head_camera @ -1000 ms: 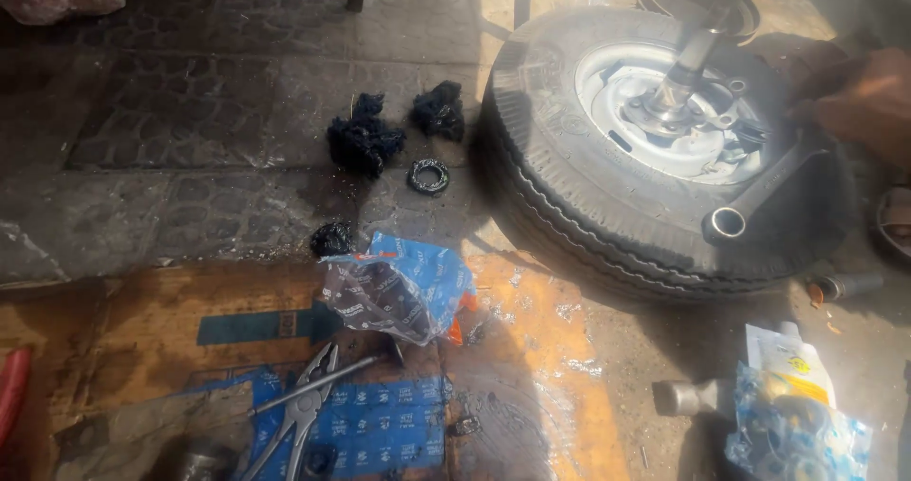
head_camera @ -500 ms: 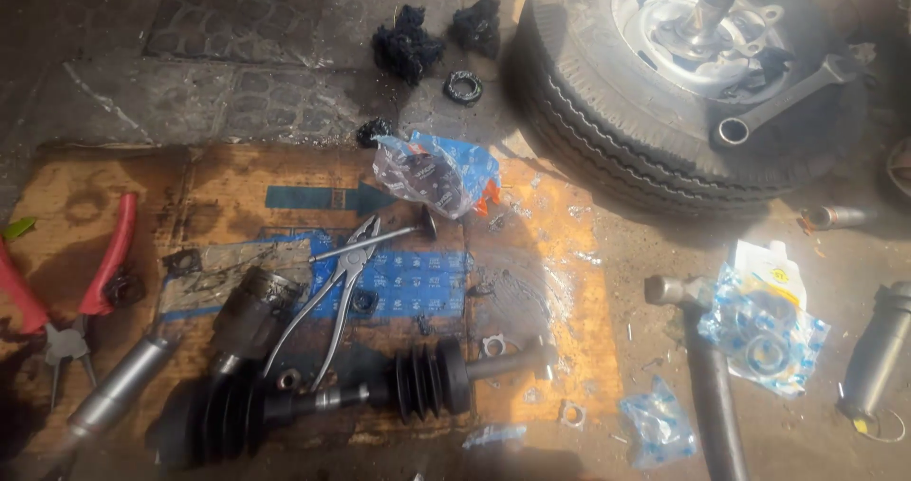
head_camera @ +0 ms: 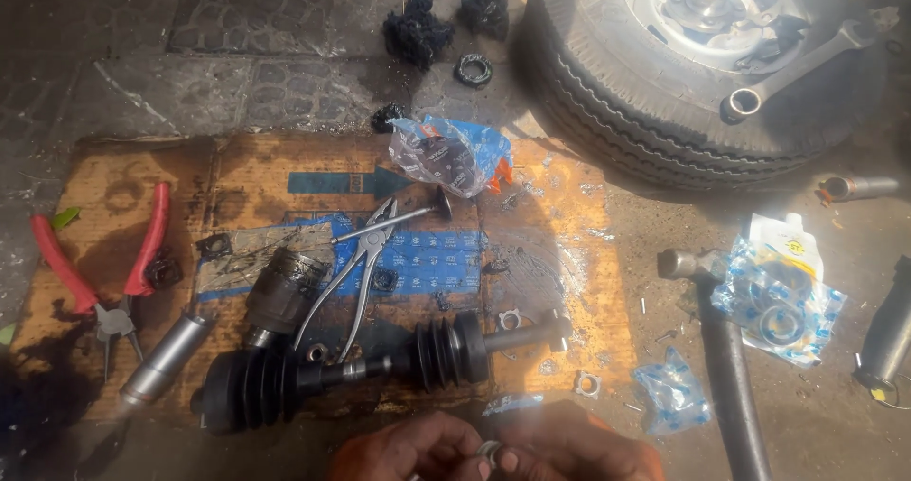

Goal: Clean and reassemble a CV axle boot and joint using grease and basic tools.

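Two hands meet at the near edge of the view, the left hand point(head_camera: 403, 451) and right hand point(head_camera: 579, 451) pressed together, their fingers point(head_camera: 508, 459) pinching a small metal ring point(head_camera: 488, 451) between them. Just beyond them, on a greasy sheet of cardboard point(head_camera: 550, 253) spread over the floor, lies a drive shaft point(head_camera: 380, 367) with black rubber boots at both ends. Grey pliers point(head_camera: 361, 258) rest farther back on the cardboard, and red-handled pliers point(head_camera: 100, 263) lie at its left end. A wheel point(head_camera: 683, 83) with a wrench point(head_camera: 802, 64) on it lies far right. A hammer point(head_camera: 721, 348) lies near right.
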